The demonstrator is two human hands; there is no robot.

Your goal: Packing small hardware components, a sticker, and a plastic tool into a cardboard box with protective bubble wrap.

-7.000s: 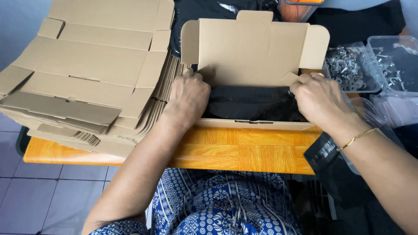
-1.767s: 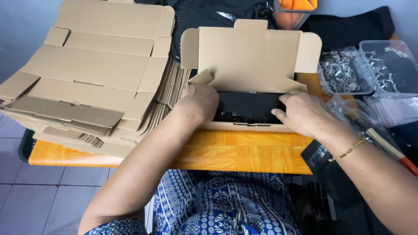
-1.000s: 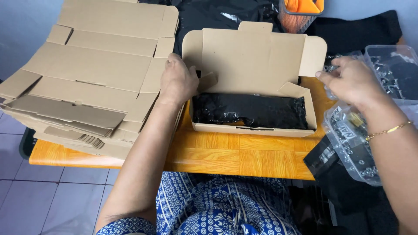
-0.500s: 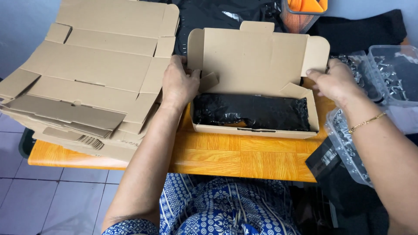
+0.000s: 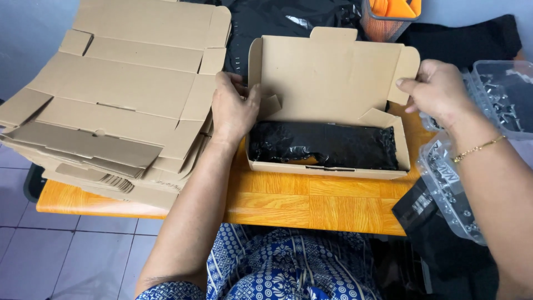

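**Both hands now at the lid flaps**

Head view: the right hand (image 5: 441, 89) has come back from the clear plastic tray (image 5: 499, 94), fingers pinching the cardboard box's (image 5: 327, 78) right lid flap. The left hand (image 5: 233, 108) still grips the left flap. The black bag (image 5: 325, 145) lies inside the box on the bench (image 5: 300, 203).

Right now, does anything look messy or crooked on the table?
Yes. The stack of flat cardboard sheets on the left is fanned out unevenly and hangs past the orange table edge. The open box with the black bag looks tidy.
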